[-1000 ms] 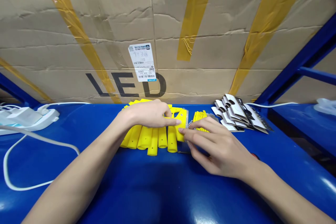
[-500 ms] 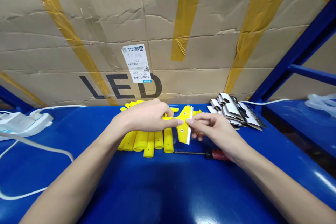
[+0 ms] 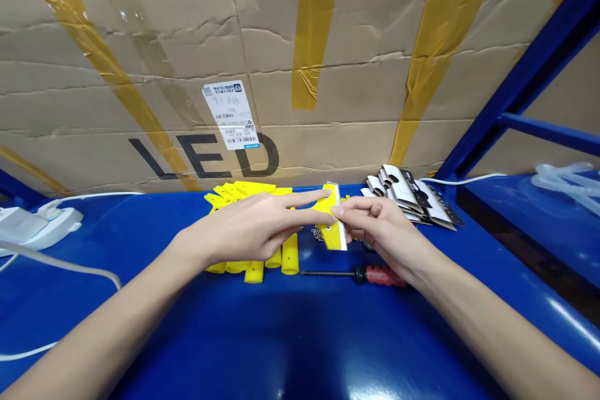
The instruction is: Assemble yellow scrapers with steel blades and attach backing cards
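Note:
A yellow scraper head [image 3: 333,239] with a pale strip along its right edge is held up over the blue surface. My right hand [image 3: 379,219] pinches it at that edge, the thumb on its face and the other fingers behind. My left hand [image 3: 253,222] reaches in from the left, two fingers stretched apart and laid against the scraper's face. Below them lies a screwdriver [image 3: 382,275] with a red and black handle, its shaft pointing left. Several yellow tube handles [image 3: 290,256] are bunched beneath and behind my left hand, which partly covers them.
Folded black-and-white card packets [image 3: 407,197] are heaped at the back right. Small metal parts [image 3: 317,234] show behind the scraper. A white power strip [image 3: 51,231] with cables is at left. A large cardboard box [image 3: 347,144] stands behind, beside a blue frame post [image 3: 510,75].
My left hand has let go of its pinch on the scraper's neck and now has its fingers spread over the face. The right hand keeps its hold. The view has shifted slightly right.

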